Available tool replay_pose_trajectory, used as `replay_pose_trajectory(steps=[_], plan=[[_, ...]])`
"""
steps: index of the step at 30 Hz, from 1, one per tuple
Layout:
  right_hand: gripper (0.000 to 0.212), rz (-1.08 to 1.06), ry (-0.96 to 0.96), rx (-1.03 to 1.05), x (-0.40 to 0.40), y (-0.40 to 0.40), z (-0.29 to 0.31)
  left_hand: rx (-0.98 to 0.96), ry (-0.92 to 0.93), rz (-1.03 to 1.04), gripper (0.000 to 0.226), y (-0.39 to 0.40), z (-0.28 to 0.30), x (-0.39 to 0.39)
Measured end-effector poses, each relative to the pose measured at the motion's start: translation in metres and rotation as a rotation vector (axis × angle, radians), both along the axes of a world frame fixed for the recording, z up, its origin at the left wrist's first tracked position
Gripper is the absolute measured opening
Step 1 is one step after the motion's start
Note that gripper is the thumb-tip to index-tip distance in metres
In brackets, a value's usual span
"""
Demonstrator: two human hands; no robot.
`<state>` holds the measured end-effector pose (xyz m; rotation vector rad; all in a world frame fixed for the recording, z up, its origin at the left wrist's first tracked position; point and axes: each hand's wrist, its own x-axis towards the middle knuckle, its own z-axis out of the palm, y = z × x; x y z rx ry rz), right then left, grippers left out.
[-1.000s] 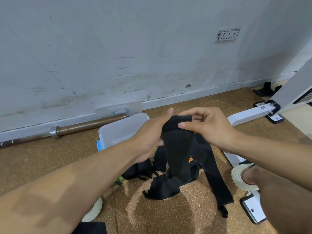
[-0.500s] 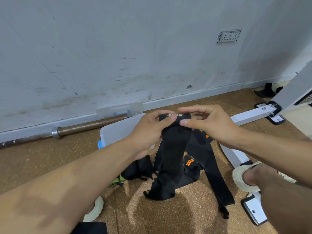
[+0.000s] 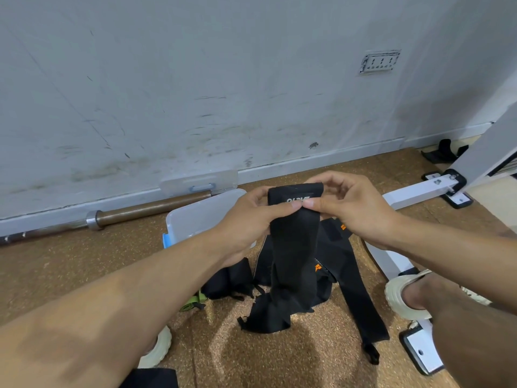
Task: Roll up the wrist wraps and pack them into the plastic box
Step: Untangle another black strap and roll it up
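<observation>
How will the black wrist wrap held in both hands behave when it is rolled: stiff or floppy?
Probably floppy: the black wrist wrap hangs limp below the left hand and right hand. Its folded top suggests it bends easily, so a roll may loosen if released.

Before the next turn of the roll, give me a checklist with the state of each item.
1. Left hand grips the top of the held wrist wrap: ok.
2. Right hand pinches the same end: ok.
3. Top end folded over to start the roll: ok.
4. Wrap's tail hangs free of the other wraps on the floor: cannot tell, it ends among them.
5. Plastic box open, lid off: ok.
6. Roll tight and even: cannot tell.
</observation>
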<state>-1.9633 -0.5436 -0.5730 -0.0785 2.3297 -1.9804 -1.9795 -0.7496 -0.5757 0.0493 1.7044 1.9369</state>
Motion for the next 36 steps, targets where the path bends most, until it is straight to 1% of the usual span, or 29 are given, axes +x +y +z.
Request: replay_pose_trajectory(steps=[2, 4, 6, 9, 12, 15, 17, 19, 21, 23, 27, 32, 36], plan=[[0.027, -0.008, 0.059, 0.026, -0.001, 0.001, 0.0, -0.017, -0.016, -0.081, 0.035, 0.0, 0.002, 0.002], [0.025, -0.024, 0.109, 0.058, 0.0, 0.001, -0.002, -0.035, -0.027, -0.138, 0.04, 0.0, 0.003, 0.002], [0.023, -0.036, 0.162, 0.109, 0.0, 0.001, -0.005, -0.049, -0.029, -0.133, 0.041, 0.001, 0.004, 0.002], [0.024, -0.031, 0.185, 0.143, 0.001, 0.001, -0.005, -0.023, -0.04, -0.07, 0.033, 0.002, 0.002, 0.0], [0.03, -0.006, 0.123, 0.149, 0.001, 0.003, -0.001, 0.021, -0.038, -0.032, 0.027, 0.001, 0.001, -0.001], [0.042, 0.037, 0.024, 0.128, 0.001, 0.004, 0.005, 0.053, -0.008, 0.015, 0.029, 0.0, 0.0, -0.003], [0.051, 0.046, -0.052, 0.108, 0.002, 0.002, 0.007, 0.031, 0.027, 0.03, 0.032, -0.001, -0.002, -0.004], [0.048, 0.073, -0.125, 0.055, 0.003, 0.0, 0.008, 0.003, 0.065, 0.026, 0.034, -0.002, -0.004, -0.004], [0.041, 0.104, -0.143, 0.025, 0.003, -0.001, 0.006, -0.013, 0.093, 0.025, 0.036, -0.001, -0.006, -0.003], [0.035, 0.075, -0.121, 0.033, 0.004, -0.001, 0.005, -0.007, 0.096, 0.031, 0.038, 0.0, -0.006, -0.002], [0.032, -0.013, -0.041, 0.102, 0.004, 0.0, 0.004, 0.001, 0.055, 0.035, 0.04, 0.001, -0.007, -0.001], [0.027, -0.074, 0.1, 0.114, 0.005, 0.0, 0.006, -0.022, -0.036, -0.106, 0.036, 0.001, 0.0, 0.002], [0.027, -0.095, 0.192, 0.152, 0.006, -0.003, 0.003, 0.0, -0.052, -0.156, 0.042, 0.002, 0.004, 0.003]])
